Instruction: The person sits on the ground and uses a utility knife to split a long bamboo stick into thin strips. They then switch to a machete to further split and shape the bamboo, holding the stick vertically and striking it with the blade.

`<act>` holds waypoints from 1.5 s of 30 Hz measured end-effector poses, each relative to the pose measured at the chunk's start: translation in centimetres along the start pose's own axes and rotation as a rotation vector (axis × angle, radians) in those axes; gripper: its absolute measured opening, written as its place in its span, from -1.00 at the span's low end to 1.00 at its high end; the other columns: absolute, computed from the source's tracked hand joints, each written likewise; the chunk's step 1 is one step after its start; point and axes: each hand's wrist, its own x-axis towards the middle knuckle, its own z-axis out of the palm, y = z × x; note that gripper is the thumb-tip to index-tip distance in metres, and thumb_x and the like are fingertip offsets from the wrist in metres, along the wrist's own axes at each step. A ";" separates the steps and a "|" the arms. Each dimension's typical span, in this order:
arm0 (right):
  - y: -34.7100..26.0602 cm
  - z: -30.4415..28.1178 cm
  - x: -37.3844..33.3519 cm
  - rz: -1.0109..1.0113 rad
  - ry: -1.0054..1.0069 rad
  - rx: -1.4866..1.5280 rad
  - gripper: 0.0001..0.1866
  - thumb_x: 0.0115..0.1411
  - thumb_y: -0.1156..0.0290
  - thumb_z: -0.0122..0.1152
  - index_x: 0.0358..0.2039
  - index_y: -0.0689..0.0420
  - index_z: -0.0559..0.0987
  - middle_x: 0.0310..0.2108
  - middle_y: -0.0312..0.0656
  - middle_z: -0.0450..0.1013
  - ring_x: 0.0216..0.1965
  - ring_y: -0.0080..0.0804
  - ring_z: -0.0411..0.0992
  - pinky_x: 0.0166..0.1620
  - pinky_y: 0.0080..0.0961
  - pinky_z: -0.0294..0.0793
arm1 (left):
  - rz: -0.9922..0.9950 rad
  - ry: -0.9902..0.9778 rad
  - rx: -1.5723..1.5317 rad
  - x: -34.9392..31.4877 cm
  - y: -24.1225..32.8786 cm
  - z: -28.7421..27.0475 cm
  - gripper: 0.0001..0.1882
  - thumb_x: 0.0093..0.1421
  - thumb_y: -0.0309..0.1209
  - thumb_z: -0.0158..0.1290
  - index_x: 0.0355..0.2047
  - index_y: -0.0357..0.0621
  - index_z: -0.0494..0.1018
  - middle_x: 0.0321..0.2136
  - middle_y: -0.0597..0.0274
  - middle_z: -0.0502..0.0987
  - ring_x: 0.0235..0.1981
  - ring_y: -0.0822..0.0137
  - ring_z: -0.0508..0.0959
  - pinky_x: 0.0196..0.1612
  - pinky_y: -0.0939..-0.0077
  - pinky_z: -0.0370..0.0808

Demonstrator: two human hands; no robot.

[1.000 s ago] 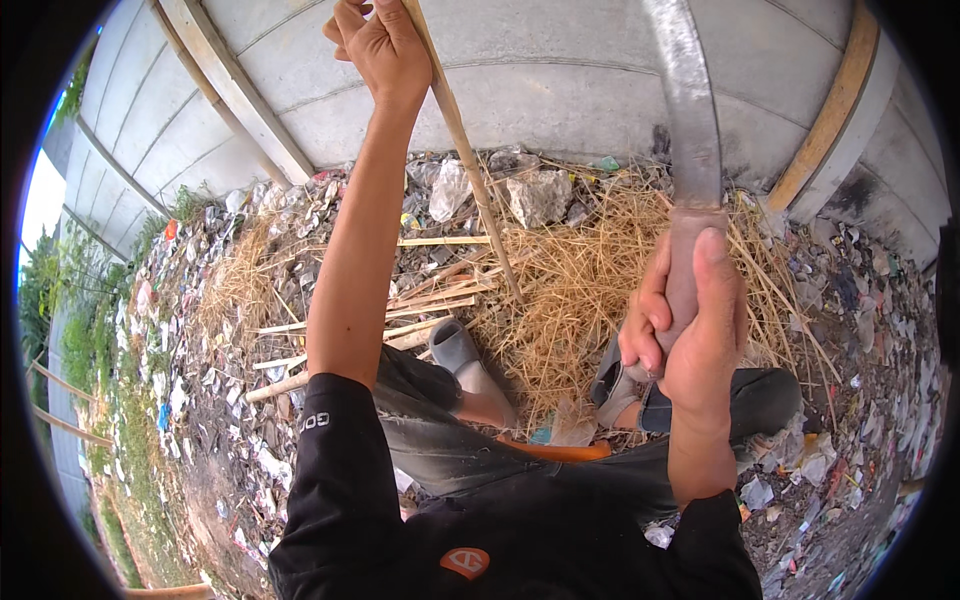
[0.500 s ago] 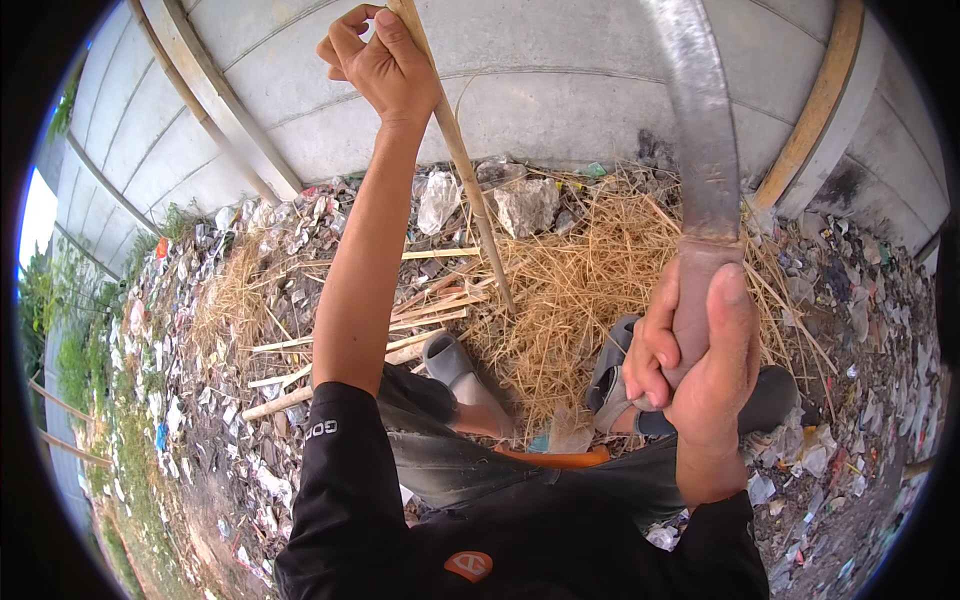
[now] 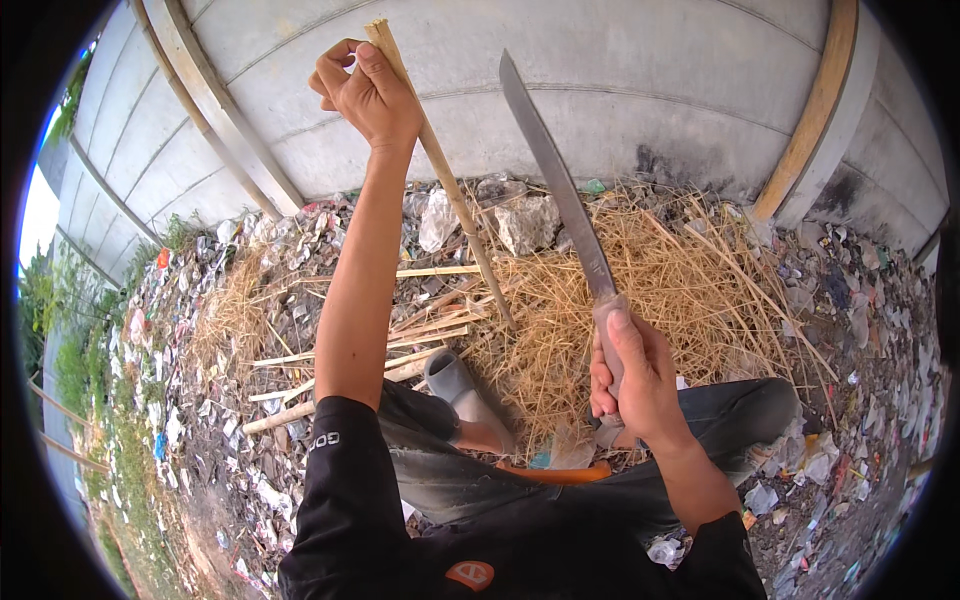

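My left hand is raised near the wall with its fingers curled closed, beside the top end of a bamboo stick. The stick slants down from that hand, and its lower end meets the straw on the ground. Exactly how the fingers wrap it is partly hidden. In my right hand is a machete, gripped by its brown handle. Its long dark blade points up and to the left, right of the stick and apart from it. Several split bamboo strips lie on the ground left of the stick's foot.
A grey concrete panel wall stands in front, with wooden posts against it. Dry straw covers the ground before my feet, near a pale stone. Litter spreads on both sides. An orange object lies between my legs.
The machete has come down and left from its raised position, its blade now tilting toward the stick. My left hand and the stick's top have shifted slightly left and down.
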 end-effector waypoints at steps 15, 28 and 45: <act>4.0 0.2 0.4 0.159 -0.057 -0.017 -0.52 0.49 -0.05 -0.12 -0.35 0.14 0.39 -0.67 -0.34 0.29 -0.75 -0.65 0.29 -0.65 -0.62 0.36 | -0.058 0.013 0.020 -0.3 -1.0 0.0 -0.35 0.50 -0.07 -0.22 -0.69 -0.12 0.49 -0.13 0.31 0.38 -0.02 0.23 0.22 0.09 0.07 0.08; 8.3 0.3 0.3 0.187 -0.109 -0.133 -0.50 0.49 -0.02 -0.09 -0.32 0.21 0.42 -0.73 -0.35 0.28 -0.75 -0.64 0.30 -0.63 -0.60 0.31 | -0.083 0.025 0.009 -0.9 -0.3 1.3 -0.35 0.48 -0.07 -0.17 -0.70 -0.12 0.51 -0.13 0.31 0.39 -0.03 0.23 0.23 0.12 0.06 0.05; 16.6 -1.8 1.5 0.529 0.040 -0.112 -0.51 0.46 -0.05 -0.03 -0.43 0.11 0.37 -0.66 -0.30 0.28 -0.70 -0.58 0.29 -0.59 -0.46 0.41 | -0.083 0.011 -0.005 -1.7 2.2 1.9 -0.46 0.33 0.06 0.10 -0.60 -0.09 0.61 -0.21 0.38 0.39 -0.07 0.39 0.31 0.15 0.17 0.02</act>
